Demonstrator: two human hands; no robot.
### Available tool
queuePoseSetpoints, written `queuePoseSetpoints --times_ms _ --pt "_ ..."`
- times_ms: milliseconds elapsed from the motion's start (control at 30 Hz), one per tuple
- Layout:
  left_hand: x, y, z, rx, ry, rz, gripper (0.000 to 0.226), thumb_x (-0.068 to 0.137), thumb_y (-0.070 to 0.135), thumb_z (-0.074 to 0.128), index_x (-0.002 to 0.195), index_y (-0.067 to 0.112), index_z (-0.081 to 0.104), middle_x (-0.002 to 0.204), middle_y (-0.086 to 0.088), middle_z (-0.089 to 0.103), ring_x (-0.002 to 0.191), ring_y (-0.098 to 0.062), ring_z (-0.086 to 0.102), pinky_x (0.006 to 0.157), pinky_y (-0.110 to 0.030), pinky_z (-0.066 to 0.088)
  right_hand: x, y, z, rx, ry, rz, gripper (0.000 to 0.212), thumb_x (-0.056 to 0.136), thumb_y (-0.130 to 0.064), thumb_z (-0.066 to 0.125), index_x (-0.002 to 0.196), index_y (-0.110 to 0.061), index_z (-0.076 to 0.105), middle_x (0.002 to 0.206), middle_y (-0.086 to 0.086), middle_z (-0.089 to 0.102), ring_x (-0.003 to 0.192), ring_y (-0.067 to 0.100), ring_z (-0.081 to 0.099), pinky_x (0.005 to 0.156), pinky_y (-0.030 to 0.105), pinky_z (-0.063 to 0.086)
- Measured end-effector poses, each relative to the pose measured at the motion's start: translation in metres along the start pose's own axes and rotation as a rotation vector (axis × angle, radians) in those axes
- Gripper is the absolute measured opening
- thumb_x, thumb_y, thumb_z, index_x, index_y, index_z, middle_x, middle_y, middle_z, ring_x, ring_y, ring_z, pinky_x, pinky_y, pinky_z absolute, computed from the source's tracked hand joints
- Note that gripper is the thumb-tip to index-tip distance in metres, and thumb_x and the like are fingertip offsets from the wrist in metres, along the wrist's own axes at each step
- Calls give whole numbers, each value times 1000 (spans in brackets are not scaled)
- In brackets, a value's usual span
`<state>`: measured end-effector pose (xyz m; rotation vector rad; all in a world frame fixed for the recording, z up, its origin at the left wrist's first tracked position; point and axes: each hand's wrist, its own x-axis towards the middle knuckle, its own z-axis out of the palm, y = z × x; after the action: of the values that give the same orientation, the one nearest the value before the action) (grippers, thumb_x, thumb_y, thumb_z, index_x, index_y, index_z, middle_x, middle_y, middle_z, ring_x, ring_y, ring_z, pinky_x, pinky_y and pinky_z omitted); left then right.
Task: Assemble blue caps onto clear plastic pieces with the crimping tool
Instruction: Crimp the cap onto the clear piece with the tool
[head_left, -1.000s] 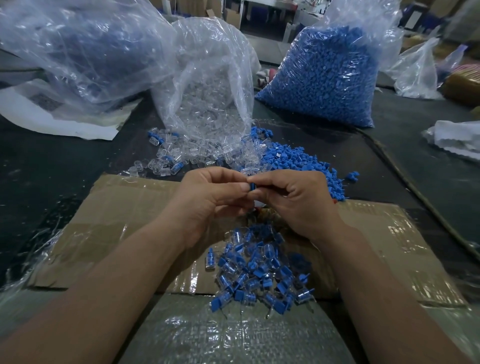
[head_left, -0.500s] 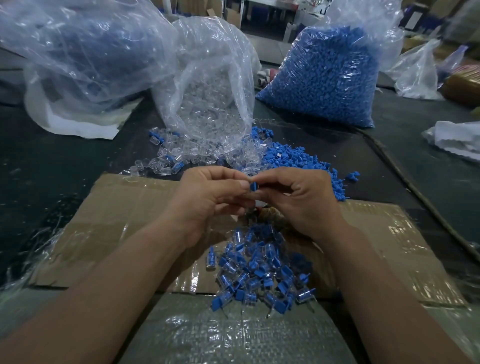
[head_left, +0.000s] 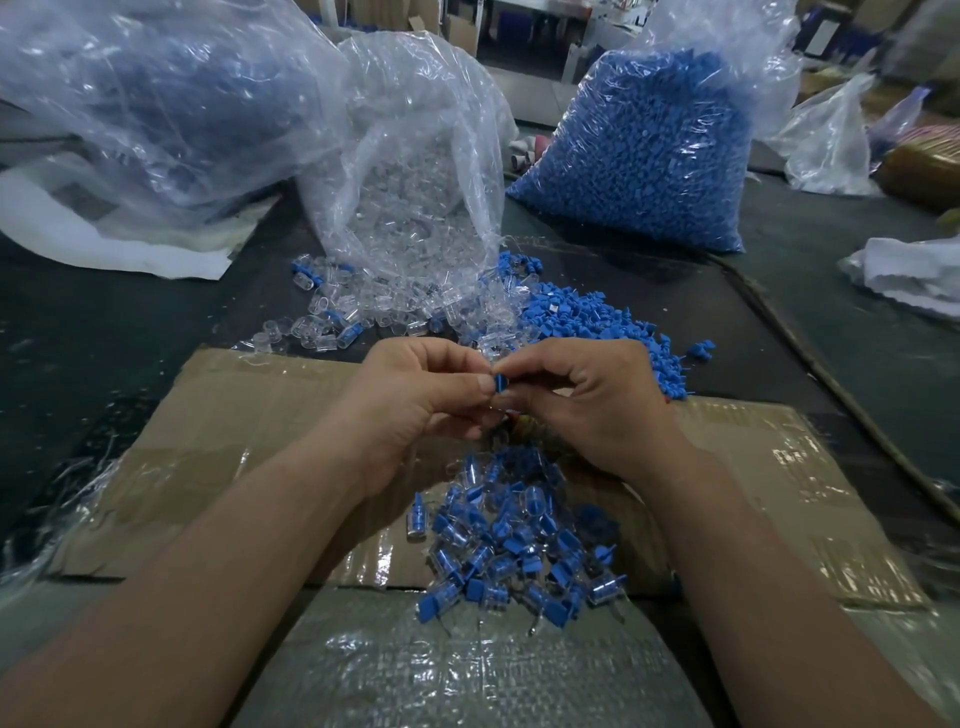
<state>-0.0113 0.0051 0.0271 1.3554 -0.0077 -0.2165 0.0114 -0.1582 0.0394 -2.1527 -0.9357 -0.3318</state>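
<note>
Both hands are up over the cardboard (head_left: 234, 441), fingertips meeting in the middle. The left hand (head_left: 415, 400) and right hand (head_left: 587, 410) each pinch narrowly on one blue cap (head_left: 501, 383), held between them above the sheet. Its flat blue tab stands close to upright, long axis running up and down. Neither hand is nearer; the cap sits dead between them, left thumb on one side, right forefinger on the other. Whether a clear piece is already under it I cannot tell, as curled fingers hide that spot. No crimping tool is in sight, so the seating looks like a finger job for now.

Counting: one cap in the grip, two hands on it. Just near of the hands lies a finished pile (head_left: 509, 540), dozens, too tangled to number. Far of the hands, loose clear pieces (head_left: 363, 317) spill to the left and loose blue caps (head_left: 587, 322) to the right, touching where they meet. Behind them stand three big bags: a clear-parts bag (head_left: 415, 208) in the centre, a blue-caps bag (head_left: 649, 156) to the right, and a bulky bag (head_left: 156, 104) far left.
</note>
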Motion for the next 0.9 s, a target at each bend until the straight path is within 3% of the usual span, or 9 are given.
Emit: queuePoseSetpoints --times_ms 133,233,367,467,567,700,767,900 --pt "1 -2 1 12 3 -18 8 78 -4 58 77 4 58 54 -6 61 46 -12 58 40 -18 47 0 0 -7 95 15 154 15 72 -15 73 85 -22 69 76 -15 66 73 7 64 68 18 53" --pt "1 0 0 -6 30 -10 10 82 -5 55 76 4 56 52 -5 58 42 -11 54 36 -17 42 -1 3 -19 219 210 300 15 77 -16 67 77 -31 64 70 -10 68 65 16 64 61 23 55" --pt "0 0 1 -27 41 2 12 83 -7 54 76 4 55 50 -2 57 40 -9 52 35 -16 39 0 13 -40 348 478 445 9 85 -13 60 80 -18 66 66 -7 69 63 9 65 61 16 52" --pt "0 0 1 -9 54 20 12 82 -6 56 76 4 56 51 -2 58 40 -8 53 34 -16 39 -1 25 -50 357 559 534 10 87 -13 59 80 -16 66 63 -6 69 59 8 64 58 17 52" --pt "0 1 2 -14 60 24 14 82 -7 56 75 5 56 51 -1 58 40 -7 53 34 -15 38 -4 39 -51 267 440 682 8 85 -14 63 79 -18 67 64 -5 69 58 4 63 58 17 51" --pt "0 1 2 32 74 40 14 81 -5 57 74 7 57 52 1 59 41 -7 54 35 -15 39 -9 52 -41 -58 162 751 14 84 -23 66 71 -29 62 71 -13 62 68 0 56 59 16 40" --pt "-1 2 2 34 77 42 14 81 -5 57 75 6 57 53 1 59 42 -6 54 36 -15 39 -8 55 -35 -170 76 753 6 85 -24 64 81 -24 67 72 -17 56 69 -3 50 61 18 37" --pt "-2 2 3 27 85 47 15 82 -6 56 74 7 57 52 1 59 41 -6 53 35 -15 39 -4 63 -30 -309 -15 756 17 89 -19 59 102 -19 68 83 -10 58 73 1 50 71 25 38"
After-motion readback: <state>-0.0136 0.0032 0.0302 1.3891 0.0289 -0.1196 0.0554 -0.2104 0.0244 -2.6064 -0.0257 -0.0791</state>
